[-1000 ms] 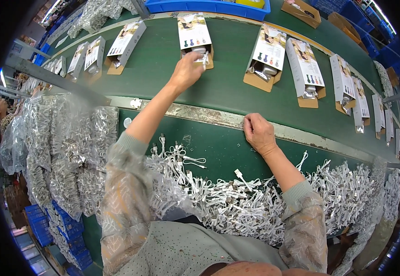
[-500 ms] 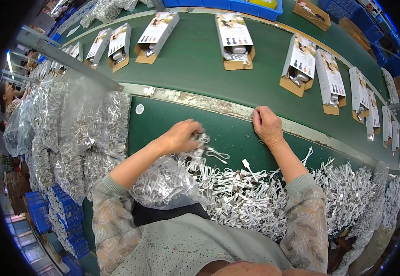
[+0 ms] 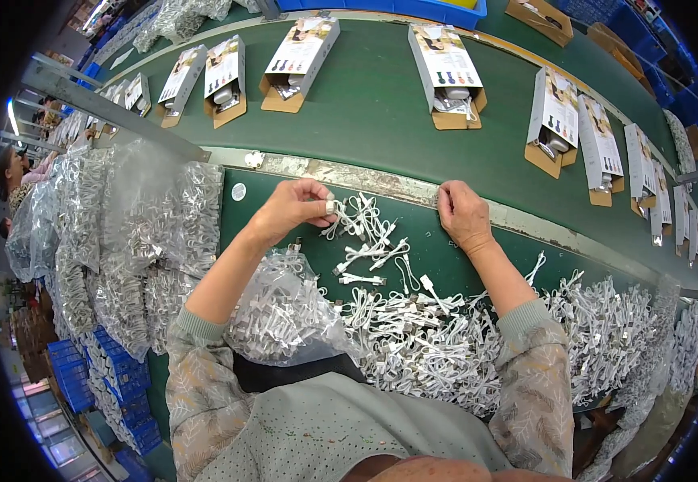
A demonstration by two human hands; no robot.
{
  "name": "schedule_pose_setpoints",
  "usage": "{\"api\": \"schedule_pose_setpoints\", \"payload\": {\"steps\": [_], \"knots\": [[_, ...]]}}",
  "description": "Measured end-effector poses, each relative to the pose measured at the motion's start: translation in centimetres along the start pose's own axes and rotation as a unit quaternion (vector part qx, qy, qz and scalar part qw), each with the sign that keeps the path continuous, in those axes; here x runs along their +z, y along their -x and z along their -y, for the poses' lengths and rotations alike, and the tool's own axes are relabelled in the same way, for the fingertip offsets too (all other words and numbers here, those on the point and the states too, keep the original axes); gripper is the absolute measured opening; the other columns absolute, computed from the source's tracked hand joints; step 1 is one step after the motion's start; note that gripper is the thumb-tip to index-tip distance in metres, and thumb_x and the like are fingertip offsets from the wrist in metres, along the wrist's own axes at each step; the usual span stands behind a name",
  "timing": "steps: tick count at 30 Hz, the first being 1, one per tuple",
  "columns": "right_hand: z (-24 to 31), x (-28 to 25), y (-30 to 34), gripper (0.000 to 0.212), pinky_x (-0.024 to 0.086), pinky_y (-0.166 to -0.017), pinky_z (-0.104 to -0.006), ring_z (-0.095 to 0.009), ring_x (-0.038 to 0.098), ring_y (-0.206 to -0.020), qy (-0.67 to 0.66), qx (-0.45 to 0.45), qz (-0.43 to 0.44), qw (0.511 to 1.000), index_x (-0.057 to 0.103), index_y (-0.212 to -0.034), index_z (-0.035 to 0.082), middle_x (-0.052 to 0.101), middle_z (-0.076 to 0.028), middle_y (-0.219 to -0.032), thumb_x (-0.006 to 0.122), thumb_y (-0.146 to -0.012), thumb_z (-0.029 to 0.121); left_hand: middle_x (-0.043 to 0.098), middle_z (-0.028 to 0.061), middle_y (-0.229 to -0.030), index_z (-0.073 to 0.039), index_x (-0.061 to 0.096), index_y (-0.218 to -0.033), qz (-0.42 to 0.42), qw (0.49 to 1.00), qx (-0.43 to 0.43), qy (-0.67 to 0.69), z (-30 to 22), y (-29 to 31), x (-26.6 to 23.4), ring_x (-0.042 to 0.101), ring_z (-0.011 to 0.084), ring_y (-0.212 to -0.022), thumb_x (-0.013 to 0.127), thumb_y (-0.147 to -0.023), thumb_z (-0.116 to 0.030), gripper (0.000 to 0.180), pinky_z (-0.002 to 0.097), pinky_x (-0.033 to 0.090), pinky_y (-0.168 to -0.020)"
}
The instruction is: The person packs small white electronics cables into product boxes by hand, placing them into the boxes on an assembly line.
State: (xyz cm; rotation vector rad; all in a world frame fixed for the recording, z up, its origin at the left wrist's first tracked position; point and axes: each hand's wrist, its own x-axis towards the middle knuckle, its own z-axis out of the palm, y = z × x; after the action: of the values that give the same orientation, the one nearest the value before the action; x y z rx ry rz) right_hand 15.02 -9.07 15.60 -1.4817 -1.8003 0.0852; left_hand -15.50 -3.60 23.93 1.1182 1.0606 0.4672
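Note:
Beside a small loose heap of white charging cables [image 3: 371,229] on the green tabletop, my left hand [image 3: 294,210] is closed in a pinch on the white end of a cable [image 3: 331,210]. Over to the right, my right hand [image 3: 465,217] rests curled against the worn metal rail [image 3: 397,186]; whatever its fingers may hold is hidden. A large pile of coiled white cables [image 3: 429,341] lies between my forearms and the table's near edge. Under my left forearm sits an open clear plastic bag [image 3: 289,309] full of the same cables.
Past the rail, a green conveyor [image 3: 365,88] carries several open white printed boxes [image 3: 449,68] with white devices inside. Stacked bags of cables [image 3: 124,241] stand at the left by a metal post [image 3: 116,108]. Blue crates [image 3: 116,377] are lower left; another person [image 3: 16,173] is far left.
My left hand has opened off a bunch of cables, leaving them spread on the table, and moved up and left. The boxes have shifted rightward on the conveyor. My right hand has stayed put.

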Motion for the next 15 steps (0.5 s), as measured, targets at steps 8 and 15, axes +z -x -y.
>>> {"api": "schedule_pose_setpoints", "payload": {"steps": [8,15], "knots": [[0.8,0.2,0.4,0.006,0.049,-0.058,-0.039,-0.032,0.06,-0.067,0.003,-0.005,-0.002,1.0,0.054,-0.082,0.005,0.058,-0.013,-0.075,0.059,-0.079,0.004,0.063,0.0098,-0.09,0.003,0.055,-0.094,-0.262,0.93,0.236,0.102,-0.6,-5.4,-4.4,0.066,0.0186,-0.082,0.064,-0.083,-0.004,0.015,0.0276,0.055,-0.076],[1.7,1.1,1.1,0.006,0.049,-0.058,-0.0386,-0.031,0.06,-0.067,0.009,0.02,0.014,1.0,0.054,-0.082,0.005,0.058,-0.013,-0.075,0.06,-0.079,0.004,0.06,0.0111,-0.088,0.005,0.05,-0.096,-0.413,0.836,0.262,0.249,0.0,-14.9,-6.0,0.066,0.0204,-0.076,0.062,-0.079,0.002,0.021,0.0264,0.057,-0.066]]}}
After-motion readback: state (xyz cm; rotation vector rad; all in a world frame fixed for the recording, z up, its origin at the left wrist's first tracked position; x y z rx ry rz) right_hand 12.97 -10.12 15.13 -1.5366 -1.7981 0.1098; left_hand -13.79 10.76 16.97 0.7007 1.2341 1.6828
